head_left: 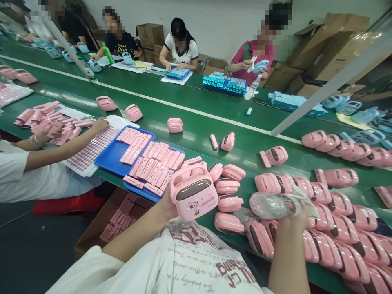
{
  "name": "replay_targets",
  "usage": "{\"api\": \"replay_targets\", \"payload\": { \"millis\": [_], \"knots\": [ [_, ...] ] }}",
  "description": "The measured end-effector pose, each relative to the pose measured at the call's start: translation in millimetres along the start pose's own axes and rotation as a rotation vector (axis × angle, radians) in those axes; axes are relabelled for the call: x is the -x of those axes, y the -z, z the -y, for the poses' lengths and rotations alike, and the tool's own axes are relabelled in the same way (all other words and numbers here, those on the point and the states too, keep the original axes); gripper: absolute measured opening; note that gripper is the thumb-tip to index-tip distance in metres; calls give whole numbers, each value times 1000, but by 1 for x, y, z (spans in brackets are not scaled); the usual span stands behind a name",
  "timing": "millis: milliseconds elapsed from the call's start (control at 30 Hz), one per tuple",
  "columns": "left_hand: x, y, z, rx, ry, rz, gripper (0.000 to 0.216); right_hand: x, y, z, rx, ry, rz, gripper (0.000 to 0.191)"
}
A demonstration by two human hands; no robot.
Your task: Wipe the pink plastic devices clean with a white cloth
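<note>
"What are the hands holding?"

"The left grip (168,205) is clasping one side of a pink case (196,197), which is hanging near the right blue tray (134,189); the right grip (296,219) is curling round one end of a clear bottle (269,205)"

"And the containers on the counter (196,141)?"

"The left blue tray (105,158) is carrying pink boxes (137,138) but leaving some bottom bare, the right one is holding packed rows, and a cardboard box (82,243) below is storing more"
</note>
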State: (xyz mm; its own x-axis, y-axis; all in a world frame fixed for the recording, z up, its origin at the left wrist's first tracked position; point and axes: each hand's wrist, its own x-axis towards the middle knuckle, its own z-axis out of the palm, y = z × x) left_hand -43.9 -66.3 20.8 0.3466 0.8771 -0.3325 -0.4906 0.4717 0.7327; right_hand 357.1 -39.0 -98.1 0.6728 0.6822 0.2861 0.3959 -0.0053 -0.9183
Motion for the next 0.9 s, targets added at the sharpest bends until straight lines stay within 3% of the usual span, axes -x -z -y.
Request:
{"api": "replay_targets", "payload": {
  "millis": [133, 233, 333, 467, 600, 700, 767, 833, 900],
  "knots": [
    [1, 0, -4, 339, 145, 186, 58, -6, 2, 6, 39, 28, -393, 35],
    [2, -2, -9, 433, 221, 310, 60, -7, -1, 14, 160, 135, -447, 35],
    [1, -7, -12, 445, 210, 356, 64, 4, -17, 16, 252, 278, -294, 40],
    [-3, -18, -15, 372, 33, 275, 67, 22, -42, 10, 327, 443, -87, 45],
    [-5, -24, -15, 281, -73, 231, 69, 21, -43, 23, 398, 535, 101, 53],
    [-5, -26, -15, 259, -76, 226, 71, 15, -36, 62, 501, 430, 69, 69],
    [-5, -29, -15, 261, -75, 221, 71, 22, -37, 100, 549, 312, 51, 69],
    [-7, -34, -16, 267, -71, 238, 68, 41, -44, 142, 470, 305, 203, 60],
    [-9, -37, -14, 281, -60, 265, 65, 72, -55, 180, 248, 432, 396, 47]
  ]
}}
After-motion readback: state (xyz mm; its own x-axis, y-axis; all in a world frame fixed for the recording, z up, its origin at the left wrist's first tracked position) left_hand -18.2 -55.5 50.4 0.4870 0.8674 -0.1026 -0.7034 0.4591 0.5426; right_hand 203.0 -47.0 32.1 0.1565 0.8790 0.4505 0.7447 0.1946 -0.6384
